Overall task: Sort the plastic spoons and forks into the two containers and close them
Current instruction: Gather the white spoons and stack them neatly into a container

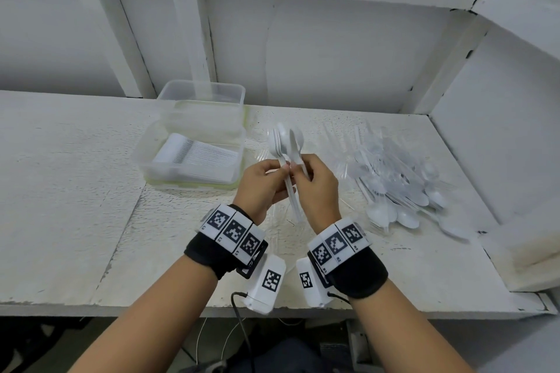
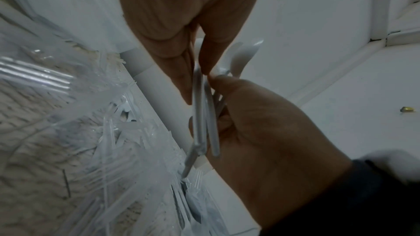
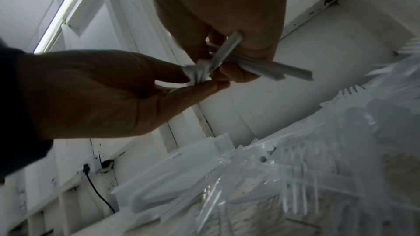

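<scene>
Both hands are raised above the white table (image 1: 75, 191), close together in front of the person, sharing a small bunch of white plastic cutlery (image 1: 286, 148). The left hand (image 1: 263, 185) pinches the handles between thumb and fingertips, and the right hand (image 1: 318, 188) has its fingers curled round the same handles from the other side. In the head view the bunch stands nearly upright, with fork prongs and spoon bowls fanned out above the hands and the handle ends sticking out below them. To the left, on the table, sits a clear container (image 1: 145, 145) with a neat row of white cutlery lying in it; a second clear container (image 1: 233, 89) stands just behind it, touching or stacked on its far edge, which one I cannot tell. To the right lies a loose heap of spoons and forks (image 1: 400, 185), white and clear ones mixed, well apart from the containers.
</scene>
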{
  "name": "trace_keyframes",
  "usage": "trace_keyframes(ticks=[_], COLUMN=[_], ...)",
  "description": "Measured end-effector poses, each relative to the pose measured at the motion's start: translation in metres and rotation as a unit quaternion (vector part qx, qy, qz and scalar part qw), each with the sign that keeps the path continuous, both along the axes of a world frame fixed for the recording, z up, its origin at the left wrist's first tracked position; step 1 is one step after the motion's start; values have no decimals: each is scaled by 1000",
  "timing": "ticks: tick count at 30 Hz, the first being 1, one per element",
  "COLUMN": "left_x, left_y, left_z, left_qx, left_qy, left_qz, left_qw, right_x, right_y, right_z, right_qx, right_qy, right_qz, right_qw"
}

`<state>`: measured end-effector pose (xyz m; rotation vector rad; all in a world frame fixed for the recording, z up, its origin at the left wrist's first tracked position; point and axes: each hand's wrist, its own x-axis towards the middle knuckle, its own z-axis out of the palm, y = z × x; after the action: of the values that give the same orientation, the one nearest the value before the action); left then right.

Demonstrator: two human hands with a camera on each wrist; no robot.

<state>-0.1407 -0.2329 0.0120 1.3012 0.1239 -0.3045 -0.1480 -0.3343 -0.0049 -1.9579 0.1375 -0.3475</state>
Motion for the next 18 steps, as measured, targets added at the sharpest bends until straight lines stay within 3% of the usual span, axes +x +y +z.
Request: trace_keyframes(ticks=[9, 14, 18], left_x=[4, 4, 5], left_y=[11, 14, 12], left_z=[0, -1, -1], left_qx=[19, 23, 14], left_qy=[12, 18, 23], left_qz=[-13, -1, -4], left_qw=[1000, 1000, 1000], right_x=[1, 0, 5], right_y=[-3, -10, -13], right_z=[10, 12, 8], right_qx=[2, 52, 37], right_qy=[55, 60, 60], right_qz=[70, 36, 28], right_qw=[996, 996, 997])
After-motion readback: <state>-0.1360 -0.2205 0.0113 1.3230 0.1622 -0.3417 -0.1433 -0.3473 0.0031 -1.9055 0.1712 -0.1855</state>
